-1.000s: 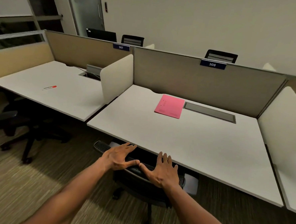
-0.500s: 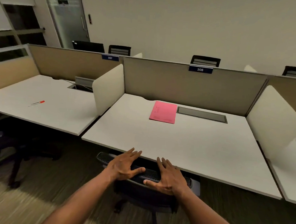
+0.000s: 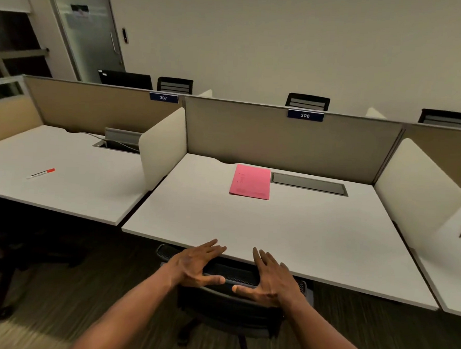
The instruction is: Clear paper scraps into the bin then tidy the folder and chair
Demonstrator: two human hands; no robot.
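Here, left hand [image 3: 195, 264] and right hand [image 3: 270, 280] spread flat, nothing gripped, black chair [image 3: 229, 303] tucked beneath them, pink folder [image 3: 250, 181] well beyond on desk [image 3: 301, 232].

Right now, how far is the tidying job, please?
No paper scraps show on the desk, and the pink folder lies flat near the back. Both hands, left hand and right hand, are open on the chair backrest, already partly under the desk. Only the last push seems left.
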